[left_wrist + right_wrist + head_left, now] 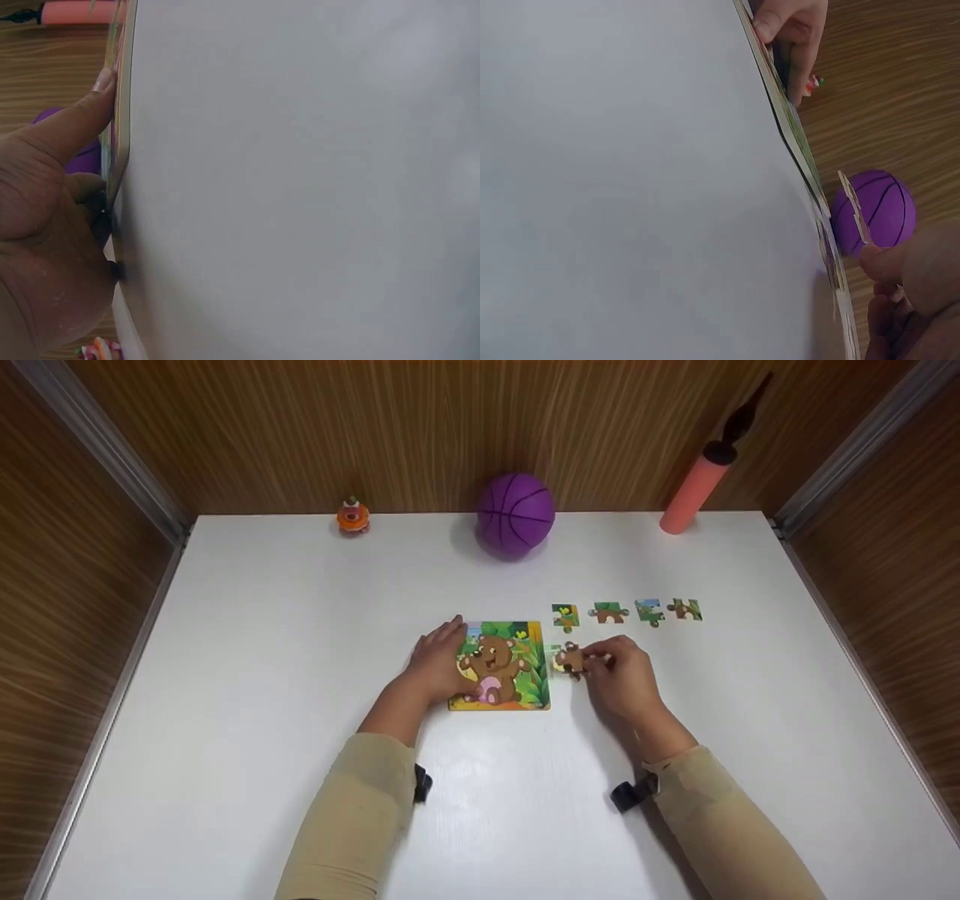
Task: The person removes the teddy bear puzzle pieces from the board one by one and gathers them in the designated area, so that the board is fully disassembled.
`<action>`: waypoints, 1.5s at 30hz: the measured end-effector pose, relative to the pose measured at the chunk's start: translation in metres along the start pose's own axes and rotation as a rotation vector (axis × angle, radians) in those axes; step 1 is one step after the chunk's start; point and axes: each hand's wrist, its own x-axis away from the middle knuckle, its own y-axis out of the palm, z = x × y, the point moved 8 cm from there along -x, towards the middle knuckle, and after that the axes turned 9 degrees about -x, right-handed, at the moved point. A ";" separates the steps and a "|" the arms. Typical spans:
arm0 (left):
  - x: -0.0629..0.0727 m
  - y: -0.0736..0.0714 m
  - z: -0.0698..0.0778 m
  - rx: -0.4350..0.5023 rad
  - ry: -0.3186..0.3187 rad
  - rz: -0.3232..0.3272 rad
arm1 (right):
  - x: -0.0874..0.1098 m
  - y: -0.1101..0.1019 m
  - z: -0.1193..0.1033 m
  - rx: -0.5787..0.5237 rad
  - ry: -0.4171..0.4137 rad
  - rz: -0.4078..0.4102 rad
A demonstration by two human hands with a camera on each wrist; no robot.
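A square jigsaw puzzle (pixel 517 675) with a brown bear picture lies on the white table. My left hand (pixel 439 664) holds it at its left side, the thumb (pixel 86 112) on its near part. Just right of the puzzle, my right hand (pixel 624 673) pinches a brown jigsaw piece (pixel 570 658) between thumb and fingers. In the right wrist view this piece (pixel 855 206) is tilted and raised off the table. Behind it lie loose pieces in a row: a yellow-green one (pixel 565 616), a green-brown one (pixel 608 613), a blue-green one (pixel 649 611) and a brown one (pixel 685 610).
A purple ball (pixel 516 514) sits at the table's back edge. Left of it stands a small orange toy figure (pixel 353 517). At the back right a pink hand pump (pixel 695 491) leans on the wood-grain back wall (pixel 420 435).
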 end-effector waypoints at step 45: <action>-0.001 0.000 -0.001 -0.012 0.014 0.004 | -0.006 -0.054 0.064 0.030 0.234 -0.056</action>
